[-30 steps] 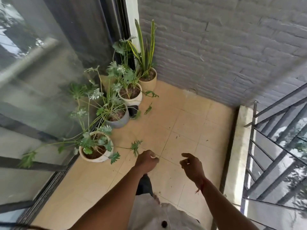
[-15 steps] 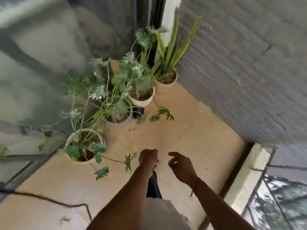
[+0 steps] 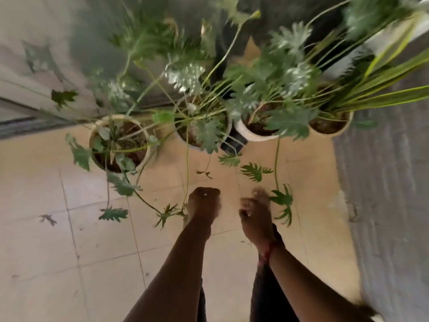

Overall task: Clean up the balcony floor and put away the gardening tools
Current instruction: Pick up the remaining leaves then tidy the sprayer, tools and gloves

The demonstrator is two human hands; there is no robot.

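The left hand (image 3: 204,203) is clenched in a fist above the tiled balcony floor (image 3: 69,263); the right hand (image 3: 255,213) beside it is blurred, so its grip cannot be told. A fallen leaf scrap (image 3: 47,219) is seen near the floor's left edge, and potted plants (image 3: 118,145) are lined along its far edge.
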